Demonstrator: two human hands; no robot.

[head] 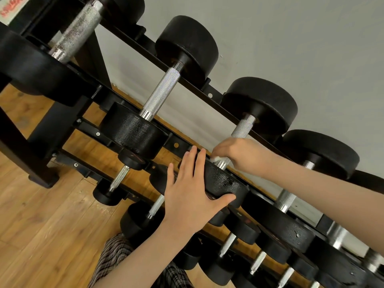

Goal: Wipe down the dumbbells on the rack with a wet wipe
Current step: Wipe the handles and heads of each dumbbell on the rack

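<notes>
- My left hand (192,193) lies flat with straight fingers against the near face of the black round-headed dumbbell with a knurled steel handle (225,183), third along the top tier of the black steel rack (176,144); my thumb hooks under the lower edge of that head, and the fingers hold nothing.
- My right hand (241,154) is curled over the near end of that dumbbell's handle, just behind the near head, and is clamped on a small white wet wipe (217,158); only a scrap of the wipe shows at my fingertips, pressed to the steel collar.
- The far head of this dumbbell (259,104) sits on the rack's rear rail, against the pale grey wall (291,38).
- To the left of this dumbbell on the same tier rests a second black dumbbell with a silver knurled handle (162,92), apart from my hands.
- Farther left of it is a larger black dumbbell with a thicker handle (76,32), partly cut off by the edge of the view.
- To the right of the dumbbell I am holding stands another black one (285,199), its handle partly hidden behind my right forearm.
- Below it, the lower tier carries a row of smaller black dumbbells with thin steel handles (119,179).
- Under the rack lies a floor of warm brown wooden boards (41,215).
- Below my left forearm shows a piece of black-and-white checked cloth (113,258).
</notes>
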